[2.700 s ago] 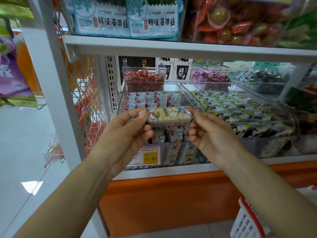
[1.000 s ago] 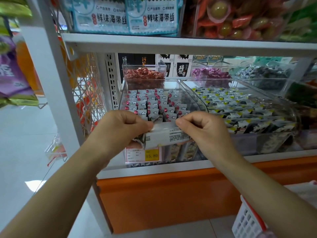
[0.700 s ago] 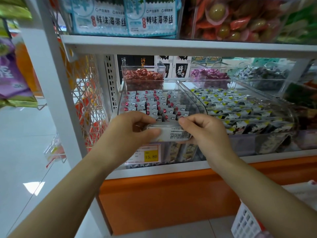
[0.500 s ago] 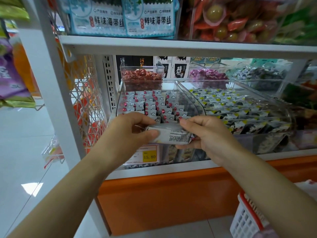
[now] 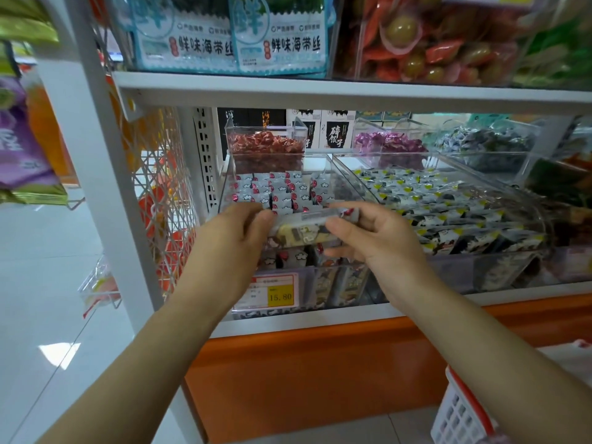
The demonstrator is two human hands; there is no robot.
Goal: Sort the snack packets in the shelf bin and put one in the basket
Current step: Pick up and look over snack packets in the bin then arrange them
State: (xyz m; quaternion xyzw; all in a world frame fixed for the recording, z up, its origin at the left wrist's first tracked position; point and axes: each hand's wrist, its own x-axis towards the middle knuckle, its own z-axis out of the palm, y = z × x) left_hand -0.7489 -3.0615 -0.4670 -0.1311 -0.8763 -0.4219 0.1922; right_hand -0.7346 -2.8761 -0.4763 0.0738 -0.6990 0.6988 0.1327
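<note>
Hands: found both extended toward shelf. Pinched packet [image 5: 304, 230] by its ends, left hand [image 5: 234, 238] at left, right hand [image 5: 374, 238] at right, fingers curled. Held it level over front of clear bin [image 5: 349, 177], just above rows of grey-red packets [image 5: 278, 190]. Noted basket [image 5: 461, 411] at lower right, inside out of view.

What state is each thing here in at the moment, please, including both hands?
snack packet: held crosswise over the front of the shelf bin, gripped at both ends.
left hand: fingers curled round the packet's left end.
right hand: pinches the packet's right end.
shelf bin: open-topped, partly filled with packets in rows.
neighbouring bin: open-topped, holds black and yellow packets.
basket: only a corner shows; contents cannot be told.
</note>
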